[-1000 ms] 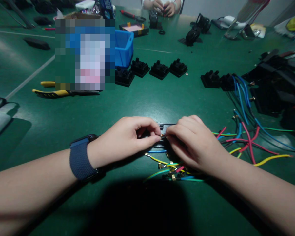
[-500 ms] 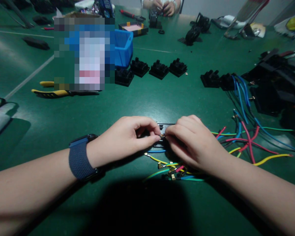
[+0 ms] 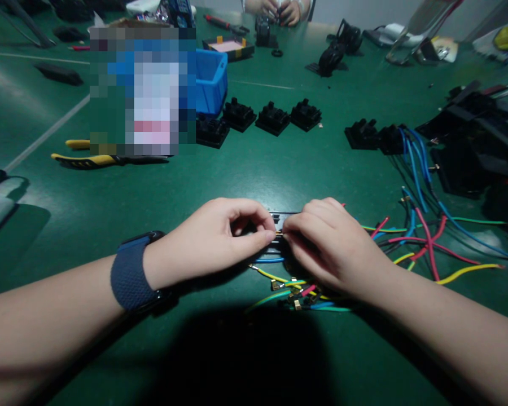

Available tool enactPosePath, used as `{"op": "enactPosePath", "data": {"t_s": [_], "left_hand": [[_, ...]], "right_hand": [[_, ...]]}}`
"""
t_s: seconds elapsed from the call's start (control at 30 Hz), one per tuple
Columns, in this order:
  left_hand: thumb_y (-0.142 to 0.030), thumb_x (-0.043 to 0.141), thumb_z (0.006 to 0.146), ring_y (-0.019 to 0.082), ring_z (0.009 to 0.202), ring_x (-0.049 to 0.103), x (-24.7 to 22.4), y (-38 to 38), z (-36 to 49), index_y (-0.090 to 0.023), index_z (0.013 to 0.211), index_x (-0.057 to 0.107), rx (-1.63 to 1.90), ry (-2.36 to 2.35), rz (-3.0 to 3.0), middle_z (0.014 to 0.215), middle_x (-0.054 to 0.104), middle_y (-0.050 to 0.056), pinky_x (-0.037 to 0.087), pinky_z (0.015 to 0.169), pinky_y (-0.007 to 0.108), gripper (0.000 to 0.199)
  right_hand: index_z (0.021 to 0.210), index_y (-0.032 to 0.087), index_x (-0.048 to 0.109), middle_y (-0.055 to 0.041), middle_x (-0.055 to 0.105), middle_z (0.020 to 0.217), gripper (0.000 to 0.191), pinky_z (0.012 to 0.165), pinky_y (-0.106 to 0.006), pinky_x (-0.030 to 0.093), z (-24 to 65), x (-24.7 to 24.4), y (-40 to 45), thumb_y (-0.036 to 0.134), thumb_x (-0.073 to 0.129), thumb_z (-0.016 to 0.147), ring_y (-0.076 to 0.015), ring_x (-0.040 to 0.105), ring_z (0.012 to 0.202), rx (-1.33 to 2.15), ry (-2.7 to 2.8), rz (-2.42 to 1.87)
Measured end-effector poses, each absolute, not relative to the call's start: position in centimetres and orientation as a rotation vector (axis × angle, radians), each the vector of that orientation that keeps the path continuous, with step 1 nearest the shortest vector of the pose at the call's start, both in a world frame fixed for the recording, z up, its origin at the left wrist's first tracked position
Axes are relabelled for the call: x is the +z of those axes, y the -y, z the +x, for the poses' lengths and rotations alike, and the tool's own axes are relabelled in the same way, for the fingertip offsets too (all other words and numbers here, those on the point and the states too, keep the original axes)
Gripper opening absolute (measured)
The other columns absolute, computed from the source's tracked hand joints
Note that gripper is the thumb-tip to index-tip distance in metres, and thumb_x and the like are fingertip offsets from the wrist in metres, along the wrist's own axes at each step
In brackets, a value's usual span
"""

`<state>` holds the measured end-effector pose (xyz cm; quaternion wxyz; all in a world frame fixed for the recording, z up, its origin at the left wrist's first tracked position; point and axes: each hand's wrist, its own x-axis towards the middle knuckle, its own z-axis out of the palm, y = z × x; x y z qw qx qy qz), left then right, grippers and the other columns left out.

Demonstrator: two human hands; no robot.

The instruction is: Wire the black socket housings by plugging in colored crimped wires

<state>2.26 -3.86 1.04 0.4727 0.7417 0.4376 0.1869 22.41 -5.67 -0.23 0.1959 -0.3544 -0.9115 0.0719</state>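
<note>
In the head view my left hand (image 3: pixel 232 231), with a dark blue watch band at its wrist, pinches thumb and forefinger together. My right hand (image 3: pixel 334 242) faces it with its fingers closed. Between the two sets of fingertips shows a small brass-coloured metal piece (image 3: pixel 279 233), mostly covered by them. Just under the fingers lies a black plastic part (image 3: pixel 275 247), largely hidden by both hands. Close in front of me are short coloured wires (image 3: pixel 279 276) with brass terminals, partly beneath my right hand.
Loose red, blue and yellow wires (image 3: pixel 427 242) spread to the right. Black socket-like modules (image 3: pixel 273 118) line up ahead, near a blue bin (image 3: pixel 211 84). Yellow-handled pliers (image 3: pixel 88 160) lie at left. Black housings (image 3: pixel 465 146) crowd the right. Another person's hands (image 3: pixel 283 11) work across the table.
Both hands keep nearly the same pose, with their fingertips at the same spot on the black part. The left wrist has shifted slightly left.
</note>
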Motion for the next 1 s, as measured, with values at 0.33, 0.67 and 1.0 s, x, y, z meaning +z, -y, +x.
{"op": "enactPosePath", "data": {"t_s": [0.33, 0.67, 1.0], "left_hand": [[-0.031, 0.056, 0.082, 0.009, 0.059, 0.050, 1.11, 3.86, 2.60, -0.015, 0.081, 0.065, 0.457, -1.113, 1.809, 0.068, 0.061, -0.001, 0.038, 0.053, 0.020, 0.019], [-0.030, 0.058, 0.081, 0.008, 0.059, 0.049, 1.09, 3.99, 2.55, -0.016, 0.080, 0.066, 0.470, -1.124, 1.788, 0.067, 0.060, -0.003, 0.037, 0.053, 0.018, 0.016], [-0.030, 0.057, 0.081, 0.008, 0.059, 0.049, 1.07, 3.94, 2.56, -0.016, 0.081, 0.066, 0.456, -1.132, 1.777, 0.067, 0.060, -0.003, 0.037, 0.053, 0.019, 0.016]], "right_hand": [[0.088, 0.016, 0.056, -0.0050, 0.057, 0.075, 0.013, 0.066, -0.032, 0.033, 22.36, -0.25, 5.62, 0.019, 0.044, 0.089, -0.0177, 0.048, 0.069, 0.188, 2.551, -0.980], [0.087, 0.015, 0.057, -0.0048, 0.056, 0.074, 0.014, 0.066, -0.032, 0.032, 22.34, -0.26, 5.63, 0.020, 0.044, 0.089, -0.0173, 0.048, 0.069, 0.179, 2.559, -0.981], [0.088, 0.014, 0.057, -0.0044, 0.055, 0.075, 0.014, 0.066, -0.032, 0.033, 22.36, -0.30, 5.62, 0.020, 0.044, 0.090, -0.0169, 0.047, 0.070, 0.169, 2.571, -0.980]]}}
